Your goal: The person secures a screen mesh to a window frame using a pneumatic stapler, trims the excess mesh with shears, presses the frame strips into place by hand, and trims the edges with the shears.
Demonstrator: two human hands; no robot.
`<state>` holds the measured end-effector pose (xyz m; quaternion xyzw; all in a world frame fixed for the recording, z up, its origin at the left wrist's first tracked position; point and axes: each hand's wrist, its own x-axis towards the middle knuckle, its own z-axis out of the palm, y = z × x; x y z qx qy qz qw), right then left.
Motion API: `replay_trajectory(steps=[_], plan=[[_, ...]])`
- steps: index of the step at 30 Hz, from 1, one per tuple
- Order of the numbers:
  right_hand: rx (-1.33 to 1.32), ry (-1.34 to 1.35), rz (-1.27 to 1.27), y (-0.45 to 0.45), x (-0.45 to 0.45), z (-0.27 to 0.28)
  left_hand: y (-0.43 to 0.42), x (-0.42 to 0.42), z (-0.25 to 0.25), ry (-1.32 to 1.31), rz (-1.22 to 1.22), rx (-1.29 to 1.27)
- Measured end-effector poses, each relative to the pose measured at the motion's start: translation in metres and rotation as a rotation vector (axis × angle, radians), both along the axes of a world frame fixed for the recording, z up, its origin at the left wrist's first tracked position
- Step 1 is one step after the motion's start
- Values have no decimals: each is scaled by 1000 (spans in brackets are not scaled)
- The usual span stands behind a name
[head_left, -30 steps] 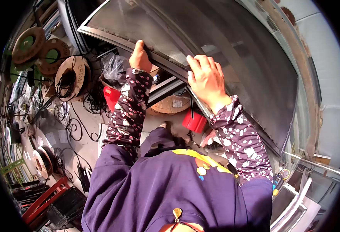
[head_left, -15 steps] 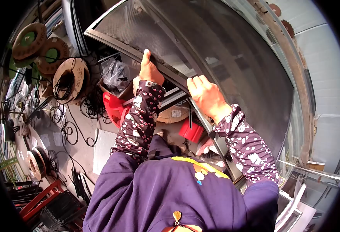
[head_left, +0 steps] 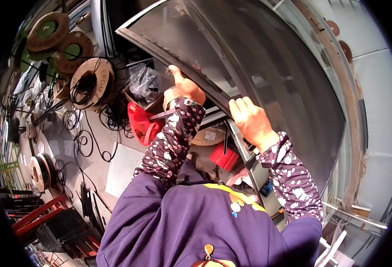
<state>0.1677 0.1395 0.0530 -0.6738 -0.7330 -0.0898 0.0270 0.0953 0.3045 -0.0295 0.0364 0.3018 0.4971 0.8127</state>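
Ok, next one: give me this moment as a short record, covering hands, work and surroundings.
Left hand: thumb at the near edge of the panel; fingers mostly hidden
Right hand: fingers curled over the same edge, to the right of the other hand
Panel: dark, framed, stretching away ahead of the person
Left side: reels, one marked EPDM; clear plastic
Floor: white sheet, left of the person

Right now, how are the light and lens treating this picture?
Head view: bright light nearly washes out the right hand and left hand; pale glare streaks the dark framed panel, whose outer edge bows, apparently from wide-lens distortion; the corners go black; EPDM on the spool reads clearly.
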Motion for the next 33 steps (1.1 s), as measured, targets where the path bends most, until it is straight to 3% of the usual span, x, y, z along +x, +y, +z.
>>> replay_trajectory(steps=[3, 5, 6, 7, 8, 9, 12, 13, 15, 20, 21, 22, 23, 26, 29, 33], plan=[[14, -7, 28, 2, 3, -2, 3, -4, -11, -76, -159, 53], [6, 14, 19, 1, 3, -2, -10, -12, 23, 234, -212, 116], [14, 5, 25, 1, 3, -3, -5, -2, -2, 246, -179, 139], [14, 4, 16, 0, 3, -4, -3, -5, 29, 255, -148, 163], [17, 4, 17, 1, 4, -3, -18, -16, 58, 542, -246, 13], [20, 4, 17, 1, 3, -3, -18, -16, 68, 640, -241, -57], [75, -74, 35, 2, 3, -6, -28, -30, 94, 574, -284, 82], [70, -78, 33, 2, 3, -5, -30, -31, 107, 629, -274, -20], [74, -80, 50, 2, 5, -6, -22, -13, 61, 467, -167, 35], [29, -90, 53, 3, 4, -3, -13, -2, 26, 476, -142, 121], [28, -90, 55, 4, 5, -2, -12, -3, 28, 505, -148, 155], [33, -90, 60, 3, 6, -2, -13, -4, 30, 348, -122, 191], [36, -86, 68, 3, 5, -2, -18, -2, 33, 433, -105, 110], [29, -74, 70, 3, 6, -4, -26, -22, 75, 679, -209, 187], [23, -66, 79, 3, 6, -1, -17, -2, 27, 571, -131, 124], [23, -44, 80, 4, 7, -2, -16, 2, 19, 553, -81, 68]])
